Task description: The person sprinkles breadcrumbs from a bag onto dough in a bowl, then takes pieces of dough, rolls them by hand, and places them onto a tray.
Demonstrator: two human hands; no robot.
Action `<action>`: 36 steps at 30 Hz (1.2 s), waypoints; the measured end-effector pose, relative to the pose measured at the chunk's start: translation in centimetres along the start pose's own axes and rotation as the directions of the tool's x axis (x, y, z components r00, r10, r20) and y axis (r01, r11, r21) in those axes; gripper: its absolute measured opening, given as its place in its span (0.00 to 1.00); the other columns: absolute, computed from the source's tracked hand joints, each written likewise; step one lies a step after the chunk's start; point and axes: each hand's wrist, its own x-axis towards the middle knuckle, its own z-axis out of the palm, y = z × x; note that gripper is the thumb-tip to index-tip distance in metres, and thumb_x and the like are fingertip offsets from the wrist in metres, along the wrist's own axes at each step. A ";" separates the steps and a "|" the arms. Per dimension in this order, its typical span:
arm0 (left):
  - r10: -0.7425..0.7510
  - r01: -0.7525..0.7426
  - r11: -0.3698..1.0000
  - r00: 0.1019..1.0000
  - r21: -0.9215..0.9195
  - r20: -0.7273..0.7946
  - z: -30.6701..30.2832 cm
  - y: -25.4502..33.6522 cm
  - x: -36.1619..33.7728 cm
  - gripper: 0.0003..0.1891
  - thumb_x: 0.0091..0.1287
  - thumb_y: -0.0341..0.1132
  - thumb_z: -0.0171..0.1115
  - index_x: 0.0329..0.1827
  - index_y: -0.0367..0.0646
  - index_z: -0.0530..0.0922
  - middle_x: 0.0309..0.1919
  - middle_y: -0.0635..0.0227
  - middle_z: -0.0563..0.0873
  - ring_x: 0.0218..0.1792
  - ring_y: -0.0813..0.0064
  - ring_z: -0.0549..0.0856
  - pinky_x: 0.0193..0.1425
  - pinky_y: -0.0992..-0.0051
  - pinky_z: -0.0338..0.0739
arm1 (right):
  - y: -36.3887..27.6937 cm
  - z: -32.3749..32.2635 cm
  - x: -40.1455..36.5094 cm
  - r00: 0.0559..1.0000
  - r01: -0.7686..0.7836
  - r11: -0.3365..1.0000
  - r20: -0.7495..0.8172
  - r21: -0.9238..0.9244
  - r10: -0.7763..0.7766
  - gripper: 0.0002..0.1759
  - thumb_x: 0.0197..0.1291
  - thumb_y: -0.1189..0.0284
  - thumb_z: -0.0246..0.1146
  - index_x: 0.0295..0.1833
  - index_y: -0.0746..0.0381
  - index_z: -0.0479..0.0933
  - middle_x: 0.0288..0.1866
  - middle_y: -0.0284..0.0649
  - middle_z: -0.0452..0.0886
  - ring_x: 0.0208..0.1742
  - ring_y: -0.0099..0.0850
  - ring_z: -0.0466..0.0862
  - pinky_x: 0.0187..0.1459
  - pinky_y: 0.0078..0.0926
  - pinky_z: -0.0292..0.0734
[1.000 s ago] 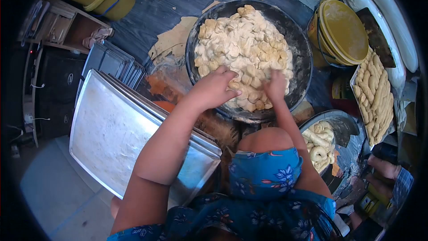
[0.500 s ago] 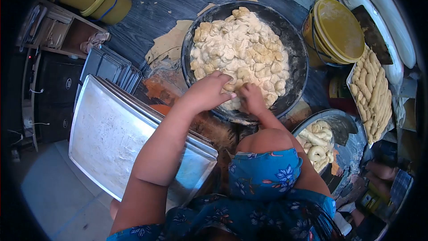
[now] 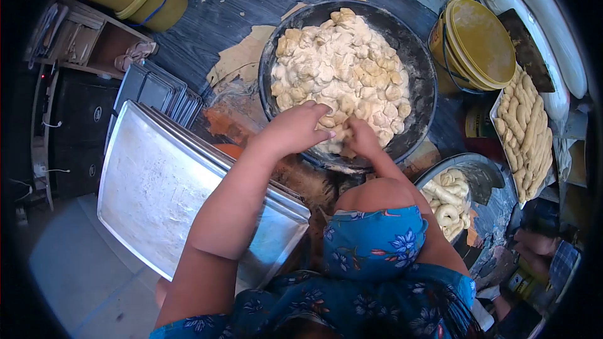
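Dough (image 3: 342,63) is heaped in the pan (image 3: 422,56). At the near rim, the left hand (image 3: 295,129) is curled over pieces and the right hand (image 3: 363,137) is buried beside it — neither grip can be told. Pieces are probably being separated; a clean pull is called for next.

Matt, floury dough pieces (image 3: 342,69) fill a dark metal pan (image 3: 419,69); the flour-dusted metal tray (image 3: 157,182) looks dull.

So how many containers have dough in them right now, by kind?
Round dark pans: 2 (big pan of dough lumps, small pan of shaped dough)
Trays: 1 (flat tray of dough sticks)
Total: 3
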 end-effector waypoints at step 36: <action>-0.026 0.027 0.999 0.999 -0.018 0.033 0.1 -0.2 0.0 0.30 0.63 0.50 0.64 0.62 0.39 0.74 0.56 0.48 0.79 0.57 0.50 0.79 0.61 0.62 0.73 | -0.1 -4.3 0.8 0.992 -0.090 0.678 0.123 0.729 -0.001 0.22 0.54 0.70 0.67 0.55 0.62 0.74 0.46 0.42 0.80 0.48 0.33 0.82 0.51 0.31 0.75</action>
